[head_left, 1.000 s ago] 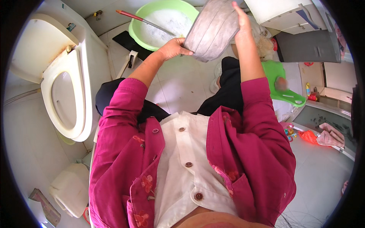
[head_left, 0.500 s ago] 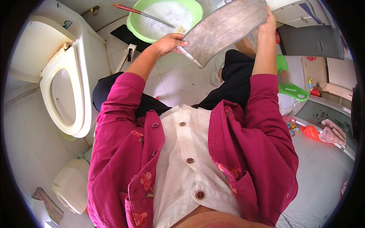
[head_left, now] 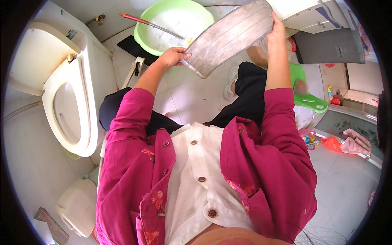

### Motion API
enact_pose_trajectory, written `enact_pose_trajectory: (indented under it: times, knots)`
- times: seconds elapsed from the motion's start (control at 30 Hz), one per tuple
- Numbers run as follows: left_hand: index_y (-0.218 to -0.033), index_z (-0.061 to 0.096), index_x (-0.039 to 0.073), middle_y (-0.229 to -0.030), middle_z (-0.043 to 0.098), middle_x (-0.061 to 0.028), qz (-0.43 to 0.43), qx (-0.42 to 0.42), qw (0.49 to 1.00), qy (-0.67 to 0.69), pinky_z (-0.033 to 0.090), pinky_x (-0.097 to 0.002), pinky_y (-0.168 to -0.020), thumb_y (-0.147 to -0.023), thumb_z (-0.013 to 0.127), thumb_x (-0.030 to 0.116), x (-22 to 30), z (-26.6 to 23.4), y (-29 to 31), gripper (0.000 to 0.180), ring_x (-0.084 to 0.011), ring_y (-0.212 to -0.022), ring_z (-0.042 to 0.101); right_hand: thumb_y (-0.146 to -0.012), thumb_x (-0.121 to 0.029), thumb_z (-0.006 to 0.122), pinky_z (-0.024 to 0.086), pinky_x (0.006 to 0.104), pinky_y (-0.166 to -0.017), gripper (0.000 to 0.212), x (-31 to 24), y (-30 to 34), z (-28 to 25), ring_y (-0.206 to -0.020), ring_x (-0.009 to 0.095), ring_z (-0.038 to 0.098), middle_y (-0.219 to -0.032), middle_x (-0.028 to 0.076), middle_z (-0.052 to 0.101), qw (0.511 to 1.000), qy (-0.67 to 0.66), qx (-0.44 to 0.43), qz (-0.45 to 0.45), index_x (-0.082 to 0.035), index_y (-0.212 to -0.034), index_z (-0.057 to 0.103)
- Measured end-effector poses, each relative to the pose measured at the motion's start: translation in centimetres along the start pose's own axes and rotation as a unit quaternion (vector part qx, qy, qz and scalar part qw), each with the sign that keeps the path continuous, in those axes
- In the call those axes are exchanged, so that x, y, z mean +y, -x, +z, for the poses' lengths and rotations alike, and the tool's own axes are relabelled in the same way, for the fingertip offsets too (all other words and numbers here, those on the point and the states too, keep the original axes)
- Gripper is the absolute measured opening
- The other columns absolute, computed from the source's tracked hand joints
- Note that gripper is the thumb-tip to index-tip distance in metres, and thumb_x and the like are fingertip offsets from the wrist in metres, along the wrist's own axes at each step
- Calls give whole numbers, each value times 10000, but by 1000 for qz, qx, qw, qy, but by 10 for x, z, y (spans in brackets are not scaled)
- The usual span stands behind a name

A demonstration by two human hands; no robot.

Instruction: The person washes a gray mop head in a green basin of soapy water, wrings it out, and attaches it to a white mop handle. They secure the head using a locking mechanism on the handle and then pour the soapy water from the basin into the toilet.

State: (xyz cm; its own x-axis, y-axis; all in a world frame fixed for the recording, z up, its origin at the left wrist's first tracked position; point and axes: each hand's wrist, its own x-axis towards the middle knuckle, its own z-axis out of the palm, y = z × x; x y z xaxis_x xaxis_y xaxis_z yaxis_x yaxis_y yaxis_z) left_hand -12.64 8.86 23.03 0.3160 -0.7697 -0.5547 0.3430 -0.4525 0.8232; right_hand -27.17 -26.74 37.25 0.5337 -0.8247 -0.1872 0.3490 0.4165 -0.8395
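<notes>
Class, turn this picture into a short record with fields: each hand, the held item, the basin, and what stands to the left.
Left hand: gripping one end of the grey sheet
Right hand: gripping the other end
Held item: long, stained, lined lengthwise, slanted
Green basin: foamy water; red-handled stick across its rim
Left: toilet, lid raised

We see a pale tiled floor [head_left: 196, 96] with thin joints and a bright patch of light [head_left: 166, 103]. On our left stands a white toilet [head_left: 102, 77], lid [head_left: 36, 59] raised, near a pale wall [head_left: 92, 12]. At upper right we find a white cabinet [head_left: 312, 19] with a dark grey panel [head_left: 322, 47] just below, and a pale-framed grey pane [head_left: 337, 122] lower down.
</notes>
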Motion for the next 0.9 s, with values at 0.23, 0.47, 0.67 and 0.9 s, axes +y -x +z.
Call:
enact_pose_trajectory:
  times: [0.23,0.47,0.67,0.9]
  knots:
    - [-1147,661,74,-1006,659,-17,-23,70,997,-22,455,-293,-843,-824,771,357,-13,-10,-6,444,-134,-943,563,-901,-223,682,474,442,-949,321,7,15,20,-1073,267,594,-1174,106,635,1000,12,-5,14,-28,-1148,618]
    - [-1175,634,77,-1085,642,-22,-33,97,994,23,477,-308,-872,-837,752,409,-31,-12,-15,489,-146,-963,573,-917,-189,664,487,432,-940,293,18,19,26,-1049,268,608,-1141,115,647,999,4,-24,44,-12,-1144,608]
    - [-1105,659,76,-1056,649,-17,-15,108,986,126,493,-301,-830,-927,582,511,-56,-7,-39,476,-149,-899,578,-886,-195,701,481,454,-957,359,13,13,27,-1072,276,601,-1162,120,643,998,36,-12,48,-13,-1178,598]
    - [-1085,637,65,-1008,663,-66,-71,194,968,141,525,-331,-686,-990,469,489,-80,-31,-53,466,-168,-841,632,-922,-278,661,428,460,-1030,477,45,36,45,-1166,282,565,-1275,127,598,991,70,-20,115,19,-1275,542]
